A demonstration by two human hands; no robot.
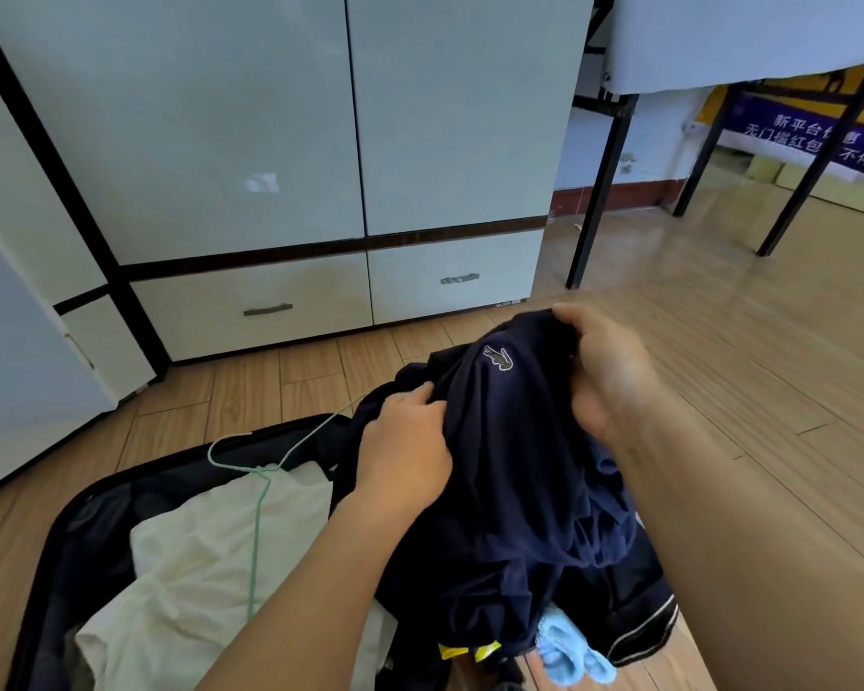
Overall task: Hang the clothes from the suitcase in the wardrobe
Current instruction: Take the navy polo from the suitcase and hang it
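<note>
Both hands grip the dark navy cotton shirt above the open black suitcase: left hand and right hand fingers curled into fabric. Current step: fitting the pale green wire hanger. Next: open the closed white wardrobe.

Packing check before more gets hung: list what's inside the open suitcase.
In the suitcase: crumpled white garment with a green wire hanger lying on it. Both hands, left hand and right hand, grip a navy shirt, which covers the right part.
</note>
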